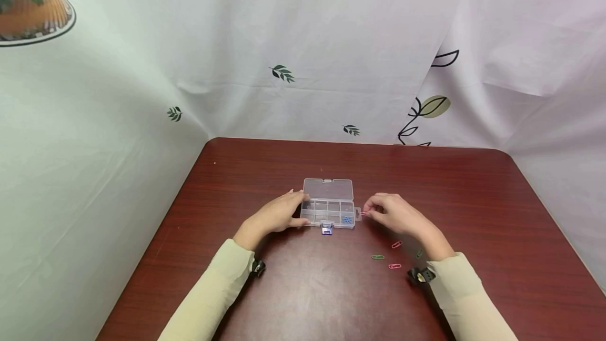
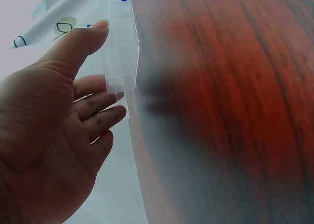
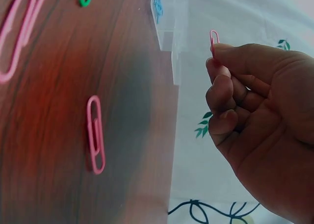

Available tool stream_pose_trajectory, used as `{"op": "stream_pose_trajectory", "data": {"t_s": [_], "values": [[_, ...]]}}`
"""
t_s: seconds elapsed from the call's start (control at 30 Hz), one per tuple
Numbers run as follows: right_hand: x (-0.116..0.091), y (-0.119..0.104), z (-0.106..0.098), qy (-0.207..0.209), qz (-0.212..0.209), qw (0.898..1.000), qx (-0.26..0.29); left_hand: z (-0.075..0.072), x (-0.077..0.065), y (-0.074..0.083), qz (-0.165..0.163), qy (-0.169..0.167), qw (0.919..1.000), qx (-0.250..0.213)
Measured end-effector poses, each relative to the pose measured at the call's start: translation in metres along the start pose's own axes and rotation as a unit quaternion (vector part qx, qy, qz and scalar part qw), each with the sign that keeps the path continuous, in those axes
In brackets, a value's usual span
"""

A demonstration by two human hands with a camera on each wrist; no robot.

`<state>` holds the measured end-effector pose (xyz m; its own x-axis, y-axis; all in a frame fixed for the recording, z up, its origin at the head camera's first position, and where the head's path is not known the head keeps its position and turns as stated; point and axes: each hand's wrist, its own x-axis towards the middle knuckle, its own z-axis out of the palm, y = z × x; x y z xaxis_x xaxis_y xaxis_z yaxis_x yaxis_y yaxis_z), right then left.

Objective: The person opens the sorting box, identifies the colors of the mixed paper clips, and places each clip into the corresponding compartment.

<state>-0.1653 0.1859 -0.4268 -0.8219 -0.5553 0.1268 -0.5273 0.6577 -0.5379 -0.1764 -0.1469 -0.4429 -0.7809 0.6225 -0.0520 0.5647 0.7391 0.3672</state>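
A clear plastic compartment box (image 1: 321, 216) lies on the table with its lid (image 1: 328, 189) swung back. Blue paper clips (image 1: 347, 220) sit in its front right compartment. My left hand (image 1: 278, 212) holds the left end of the box, thumb at the front edge and fingers toward the back. Just right of the box, my right hand (image 1: 395, 213) pinches a pink paper clip (image 3: 214, 37) between thumb and forefinger; one looped end sticks out past the fingertips. In the right wrist view the other fingers are curled in toward the palm.
Loose on the table in front of my right hand are pink paper clips (image 1: 395, 266) and green paper clips (image 1: 377, 257). A blue latch (image 1: 326, 229) juts from the box's front edge. White printed cloth (image 1: 312, 104) hangs behind the dark red table (image 1: 265, 172).
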Motion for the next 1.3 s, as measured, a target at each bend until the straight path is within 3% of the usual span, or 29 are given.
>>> {"op": "stream_pose_trajectory", "data": {"t_s": [0.73,1.3], "values": [[0.019,-0.019,0.011,0.006,-0.033,0.999,0.008,0.000,0.001,-0.001,-0.007,-0.005,1.0000,-0.001],[0.032,-0.032,0.018,-0.021,-0.040,0.999,0.008,0.002,0.001,-0.001,-0.007,-0.006,1.0000,0.003]]}}
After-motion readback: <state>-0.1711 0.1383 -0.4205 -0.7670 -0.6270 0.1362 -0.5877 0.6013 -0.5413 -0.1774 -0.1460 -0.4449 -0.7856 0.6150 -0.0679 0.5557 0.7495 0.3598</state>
